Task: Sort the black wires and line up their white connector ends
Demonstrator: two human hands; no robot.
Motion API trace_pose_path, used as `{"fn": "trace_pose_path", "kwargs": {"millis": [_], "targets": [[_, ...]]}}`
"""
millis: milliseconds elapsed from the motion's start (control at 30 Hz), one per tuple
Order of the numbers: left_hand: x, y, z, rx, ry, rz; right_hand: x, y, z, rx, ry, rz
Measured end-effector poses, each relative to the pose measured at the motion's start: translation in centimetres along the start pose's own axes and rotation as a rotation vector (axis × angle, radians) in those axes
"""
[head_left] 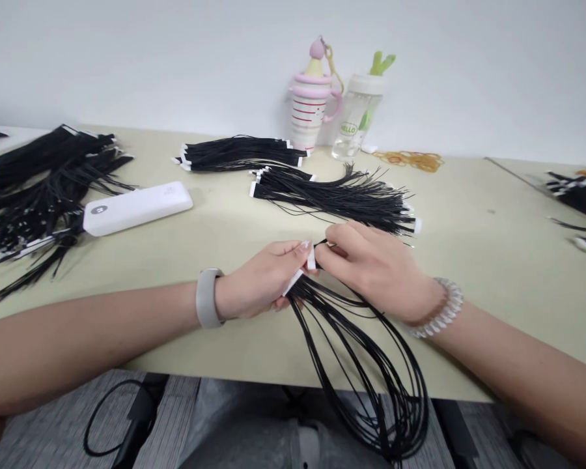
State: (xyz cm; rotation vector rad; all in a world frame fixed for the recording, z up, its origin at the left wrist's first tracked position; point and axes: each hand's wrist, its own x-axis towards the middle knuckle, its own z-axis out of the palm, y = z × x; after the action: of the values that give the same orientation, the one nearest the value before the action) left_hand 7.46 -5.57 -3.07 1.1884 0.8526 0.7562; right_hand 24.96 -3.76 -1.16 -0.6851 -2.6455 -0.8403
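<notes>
A looped bundle of thin black wires (366, 352) with white connectors hangs from my hands over the table's near edge. My left hand (273, 270) is closed on its white connectors (293, 283), thumb on top. Close against it, my right hand (366, 260) has its fingers curled at the wires beside another white connector (311, 256); its fingertips are partly hidden. Just beyond my right hand lies a bundle of black wires (332, 195) with white ends. Behind that rests a second, neater black wire bundle (239, 153).
A white rectangular device (139, 207) lies left of centre, near a large pile of black wires (53, 176). A pink-and-white cup (308, 111) and a clear bottle (356, 117) stand by the wall. Yellow rubber bands (410, 160) and more black wires (583, 195) lie to the right.
</notes>
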Motion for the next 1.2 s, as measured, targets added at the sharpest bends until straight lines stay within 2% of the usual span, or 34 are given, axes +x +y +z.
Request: {"fn": "trace_pose_path", "kwargs": {"millis": [200, 400, 567, 800, 900, 1033, 1100, 1200], "targets": [[0.0, 0.0, 0.0, -0.018, -0.026, -0.036, 0.4, 0.3, 0.1, -0.045, -0.01, -0.089], [-0.3, 0.0, 0.1, -0.031, -0.011, -0.047, 0.4, 0.5, 0.0, 0.011, 0.053, -0.119], [-0.1, -0.3, 0.1, 0.008, 0.075, -0.064, -0.2, 0.8, -0.4, 0.221, 0.059, 0.033], [0.0, 0.2, 0.2, -0.029, 0.051, -0.131, -0.8, 1.3, 0.0, 0.301, 0.126, 0.183], [-0.1, 0.4, 0.4, -0.042, 0.075, -0.131, -0.8, 2.0, -0.8, 0.398, 0.091, 0.199], [-0.3, 0.3, 0.7, -0.085, 0.103, -0.09, -0.6, 1.7, -2.8, 0.597, 0.097, 0.394], [-0.3, 0.1, 0.8, -0.087, 0.09, -0.055, -0.4, 0.8, -3.2, 0.609, 0.048, 0.437], [-0.4, 0.0, 0.8, -0.054, 0.068, -0.031, -0.1, -0.6, -3.0, 0.503, -0.052, 0.402]]}}
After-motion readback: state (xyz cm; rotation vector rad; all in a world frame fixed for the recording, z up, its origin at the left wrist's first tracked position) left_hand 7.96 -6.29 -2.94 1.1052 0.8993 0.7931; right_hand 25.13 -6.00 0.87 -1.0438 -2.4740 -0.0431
